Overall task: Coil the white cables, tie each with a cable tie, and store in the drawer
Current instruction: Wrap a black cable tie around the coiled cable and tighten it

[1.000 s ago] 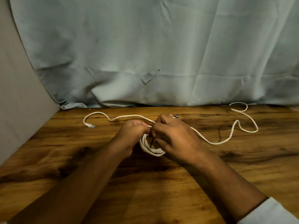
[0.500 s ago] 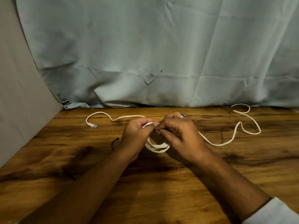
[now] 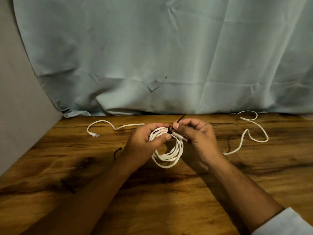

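Table (image 3: 169,209): left hand (image 3: 144,143) grips one coil (image 3: 171,156); right hand (image 3: 198,138), one tie (image 3: 181,118).

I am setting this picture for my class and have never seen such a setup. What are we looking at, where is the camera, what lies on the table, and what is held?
There is no machine here. A person works with bare hands, and the one camera sits on their head, looking forward and down. The left hand grips a coil of white cable. The right hand pinches the end of a black tie looped round that coil. On the wooden table lie a loose cable, showing on both sides of the hands, and a spare tie. A pale cloth hangs behind.
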`<state>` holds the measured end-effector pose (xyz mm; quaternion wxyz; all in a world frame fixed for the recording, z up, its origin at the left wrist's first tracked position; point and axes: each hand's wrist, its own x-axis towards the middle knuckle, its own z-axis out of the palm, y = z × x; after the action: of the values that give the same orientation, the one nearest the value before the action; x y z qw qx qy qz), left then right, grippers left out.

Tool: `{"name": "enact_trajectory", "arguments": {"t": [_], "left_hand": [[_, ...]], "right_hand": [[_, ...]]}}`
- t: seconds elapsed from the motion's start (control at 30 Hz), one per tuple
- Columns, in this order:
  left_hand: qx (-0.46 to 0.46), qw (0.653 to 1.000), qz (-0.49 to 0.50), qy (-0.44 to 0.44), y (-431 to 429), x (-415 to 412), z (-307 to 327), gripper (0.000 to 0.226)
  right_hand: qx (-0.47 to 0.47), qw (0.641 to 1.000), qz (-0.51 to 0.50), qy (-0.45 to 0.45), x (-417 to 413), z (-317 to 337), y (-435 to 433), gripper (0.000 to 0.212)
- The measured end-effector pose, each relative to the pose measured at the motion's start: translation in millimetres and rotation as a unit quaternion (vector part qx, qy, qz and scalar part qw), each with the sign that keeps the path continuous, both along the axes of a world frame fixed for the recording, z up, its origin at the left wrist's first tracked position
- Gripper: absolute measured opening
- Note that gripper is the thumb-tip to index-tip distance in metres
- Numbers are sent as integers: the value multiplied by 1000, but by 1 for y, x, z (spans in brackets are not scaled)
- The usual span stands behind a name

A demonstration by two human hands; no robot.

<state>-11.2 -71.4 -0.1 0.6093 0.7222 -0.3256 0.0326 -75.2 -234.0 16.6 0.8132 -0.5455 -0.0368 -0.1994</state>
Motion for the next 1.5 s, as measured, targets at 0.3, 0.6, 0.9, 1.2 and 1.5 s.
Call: {"name": "enact_trajectory", "arguments": {"t": [0.3,0.6,0.9,1.2,1.5], "left_hand": [[18,992,101,-75,8,3,-6,24],[30,979,141,-146,4,3,-16,24],[83,964,139,-213,5,7,-19,26],[178,922,166,-302,4,-1,-13,29],[183,920,158,-308,1,-5,-11,28]], "right_hand": [[-34,998,45,40,-3,7,-12,24],[-148,985,25,85,-3,7,-18,7],[-371,924,-19,93,-2,10,-22,9],[-477,871,-64,98,-5,16,-22,12],[-535,836,-102,65,-4,17,-23,11]]}}
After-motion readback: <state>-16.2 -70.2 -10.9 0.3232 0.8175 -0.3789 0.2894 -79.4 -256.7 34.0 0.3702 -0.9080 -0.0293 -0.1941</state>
